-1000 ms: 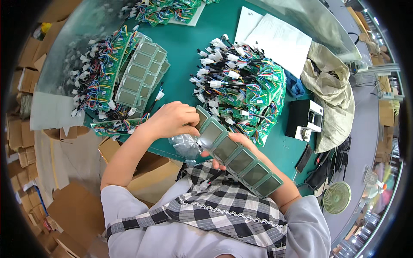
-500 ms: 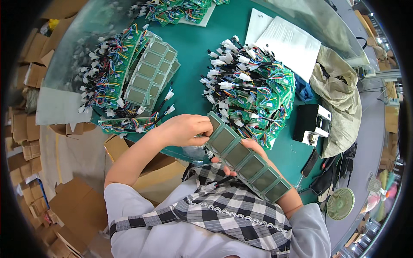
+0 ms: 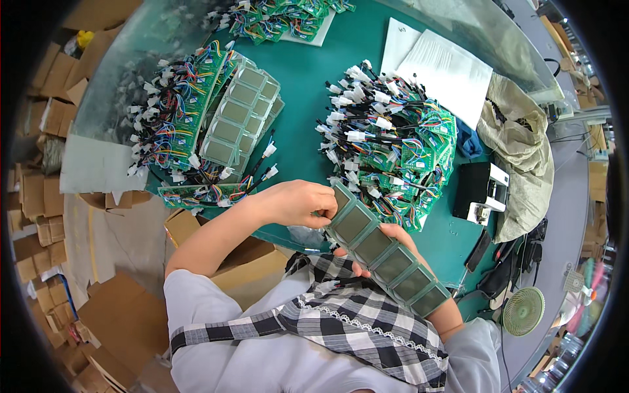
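A long green circuit board panel (image 3: pixel 375 246) with a row of square grey display screens slants across the front of my body, its far end up and to the left. My right hand (image 3: pixel 401 237) is wrapped round it from beneath, thumb along the far edge and fingertips showing at the near edge. At the upper left end, my left hand (image 3: pixel 308 204) has its fingers curled and pinched on the panel's corner; whether a small piece sits between them I cannot see. Just beyond lies a heap of green circuit boards (image 3: pixel 426 147) with coloured wires and white connectors.
More wired boards (image 3: pixel 187 108) and stacked screen panels (image 3: pixel 239 118) lie on the left of the green table (image 3: pixel 298 78). White sheets (image 3: pixel 449 69), a black-and-white device (image 3: pixel 481 192), a beige cloth (image 3: pixel 521 157) and a small fan (image 3: pixel 524 311) are on the right. An open carton (image 3: pixel 252 278) stands below the table edge.
The view has shifted slightly, so everything sits a little farther right and lower. Both hands keep their hold on the panel; the left fingers stay at its upper end.
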Motion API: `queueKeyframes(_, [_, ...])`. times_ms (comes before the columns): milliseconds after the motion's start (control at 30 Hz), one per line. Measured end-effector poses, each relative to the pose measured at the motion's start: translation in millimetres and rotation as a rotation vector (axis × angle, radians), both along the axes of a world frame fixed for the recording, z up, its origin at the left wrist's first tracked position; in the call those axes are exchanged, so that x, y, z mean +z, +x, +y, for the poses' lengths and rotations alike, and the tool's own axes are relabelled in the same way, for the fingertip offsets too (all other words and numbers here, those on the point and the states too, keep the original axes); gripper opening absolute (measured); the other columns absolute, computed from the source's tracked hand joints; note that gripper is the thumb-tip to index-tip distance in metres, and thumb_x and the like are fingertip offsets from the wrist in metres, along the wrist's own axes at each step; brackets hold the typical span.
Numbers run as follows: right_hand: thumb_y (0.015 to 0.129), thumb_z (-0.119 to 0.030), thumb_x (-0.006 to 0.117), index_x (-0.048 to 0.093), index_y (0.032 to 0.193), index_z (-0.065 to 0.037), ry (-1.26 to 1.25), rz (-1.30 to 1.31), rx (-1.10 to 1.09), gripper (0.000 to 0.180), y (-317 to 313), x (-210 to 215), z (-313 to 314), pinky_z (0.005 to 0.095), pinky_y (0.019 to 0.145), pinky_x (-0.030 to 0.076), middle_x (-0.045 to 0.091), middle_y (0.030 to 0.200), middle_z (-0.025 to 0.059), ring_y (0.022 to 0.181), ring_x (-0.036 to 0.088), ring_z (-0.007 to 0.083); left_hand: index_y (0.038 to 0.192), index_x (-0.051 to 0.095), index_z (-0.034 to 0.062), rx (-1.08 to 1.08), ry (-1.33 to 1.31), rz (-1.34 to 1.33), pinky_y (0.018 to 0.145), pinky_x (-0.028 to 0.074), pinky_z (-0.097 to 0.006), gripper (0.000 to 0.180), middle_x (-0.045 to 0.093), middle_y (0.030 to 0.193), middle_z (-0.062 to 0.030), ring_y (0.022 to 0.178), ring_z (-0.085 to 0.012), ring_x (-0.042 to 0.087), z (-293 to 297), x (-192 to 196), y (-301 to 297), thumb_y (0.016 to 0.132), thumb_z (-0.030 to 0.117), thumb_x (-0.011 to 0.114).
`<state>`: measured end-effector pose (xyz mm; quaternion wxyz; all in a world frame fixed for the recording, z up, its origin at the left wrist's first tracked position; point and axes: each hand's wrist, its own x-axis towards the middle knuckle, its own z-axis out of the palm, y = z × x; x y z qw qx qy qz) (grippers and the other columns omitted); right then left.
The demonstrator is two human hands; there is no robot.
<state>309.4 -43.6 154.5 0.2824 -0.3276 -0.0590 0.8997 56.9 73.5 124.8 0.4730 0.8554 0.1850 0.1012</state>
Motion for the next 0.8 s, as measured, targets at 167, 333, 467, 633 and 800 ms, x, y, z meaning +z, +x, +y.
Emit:
queueKeyframes(167, [0.099, -0.047, 0.041, 0.048, 0.141, 0.004, -0.031, 0.001, -0.01, 0.066, -0.1, 1.4, 0.4, 0.0308, 0.064, 0.053, 0.063, 0.122, 0.0293, 0.077, 0.067, 0.0249, 0.084, 0.062, 0.0083, -0.049, 0.042, 0.032, 0.064, 0.05, -0.036, 0.01, 0.058, 0.082, -0.004, 0.076, -0.0228, 0.062, 5.7, -0.2, 3.1, 0.082, 0.013, 0.071])
queueKeyframes(333, [0.099, -0.045, 0.039, 0.047, 0.142, 0.004, 0.012, -0.012, 0.005, 0.065, -0.5, 2.5, 6.3, 0.0293, 0.065, 0.053, 0.063, 0.123, 0.0294, 0.079, 0.067, 0.0243, 0.084, 0.062, 0.0087, -0.057, 0.017, 0.082, 0.065, 0.051, -0.037, 0.009, 0.059, 0.082, -0.005, 0.078, -0.0243, 0.063, 11.7, 1.2, 2.2, 0.083, 0.014, 0.07])
queueKeyframes(467, [0.1, -0.043, 0.039, 0.045, 0.143, 0.005, 0.003, -0.023, 0.035, 0.065, 1.5, -1.2, 9.1, 0.0314, 0.067, 0.054, 0.061, 0.126, 0.0317, 0.08, 0.067, 0.0258, 0.084, 0.062, 0.0083, -0.064, 0.02, 0.061, 0.065, 0.051, -0.037, 0.009, 0.059, 0.084, -0.0051, 0.078, -0.0251, 0.063, 10.5, -5.1, 1.1, 0.084, 0.014, 0.069])
queueKeyframes(633, [0.098, -0.046, 0.043, 0.04, 0.145, 0.007, -0.056, 0.08, 0.09, 0.071, 8.2, -21.9, 10.5, 0.0324, 0.068, 0.055, 0.055, 0.133, 0.0346, 0.083, 0.069, 0.0286, 0.087, 0.061, 0.0087, -0.051, -0.009, 0.047, 0.064, 0.051, -0.038, 0.009, 0.059, 0.084, -0.0052, 0.075, -0.025, 0.062, 4.8, -19.7, 1.0, 0.085, 0.014, 0.068])
queueKeyframes(800, [0.097, -0.046, 0.044, 0.04, 0.145, 0.006, -0.056, 0.091, 0.075, 0.071, 10.9, -19.1, 11.1, 0.0335, 0.07, 0.056, 0.054, 0.135, 0.035, 0.087, 0.07, 0.0298, 0.089, 0.059, 0.0072, 0.062, -0.09, -0.017, 0.067, 0.05, -0.038, 0.024, 0.056, 0.082, -0.0063, 0.077, -0.0261, 0.061, 0.0, -18.7, 1.5, 0.081, 0.022, 0.077])
